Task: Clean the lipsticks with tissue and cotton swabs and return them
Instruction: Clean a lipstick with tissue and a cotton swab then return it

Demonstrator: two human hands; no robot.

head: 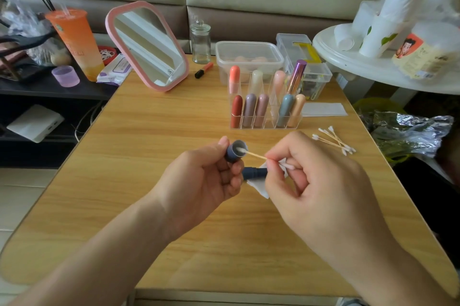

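Observation:
My left hand (206,176) grips a dark blue lipstick cap (235,151), its open end turned to the right. The dark blue lipstick body (254,172) sticks out between my two hands; which hand holds it I cannot tell. My right hand (311,181) pinches a cotton swab (254,155) whose white tip sits inside the cap, and a white tissue (258,186) is tucked under its fingers. Behind my hands, a clear organizer (266,121) holds several upright lipsticks. Spare cotton swabs (333,140) lie on the table to the right.
On the wooden table (174,131) stand a pink-framed mirror (146,44), a glass jar (200,43), an orange marker (204,69), clear plastic boxes (249,57) and a folded tissue (323,109). An orange cup (77,42) stands at left, a white round side table (373,64) at right.

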